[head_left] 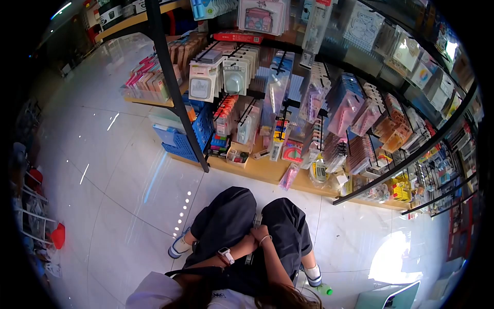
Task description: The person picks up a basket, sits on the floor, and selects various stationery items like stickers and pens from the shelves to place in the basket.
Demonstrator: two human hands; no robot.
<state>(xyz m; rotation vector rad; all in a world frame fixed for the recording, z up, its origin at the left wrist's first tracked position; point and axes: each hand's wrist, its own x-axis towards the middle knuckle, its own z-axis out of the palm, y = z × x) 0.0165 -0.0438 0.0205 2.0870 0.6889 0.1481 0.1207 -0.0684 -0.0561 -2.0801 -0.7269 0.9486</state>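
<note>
My left hand (249, 242), with a white-banded watch (225, 255) on its wrist, rests between my knees. My right hand (261, 233) meets it there, a thin pale bracelet (265, 239) around that wrist. Both hands look closed and touch each other; the fingers are small and partly hidden, so anything inside them is hidden too. A narrow greyish strip (257, 220) shows between the dark trouser legs (226, 216) just beyond the hands. I cannot make out what it is.
In front stands a black-framed shelf rack (170, 77) hung with packaged goods. A blue basket (188, 141) sits on its low wooden board (267, 175). A green-capped bottle (325, 290) lies near my right shoe. A pale green box (389, 297) stands at lower right.
</note>
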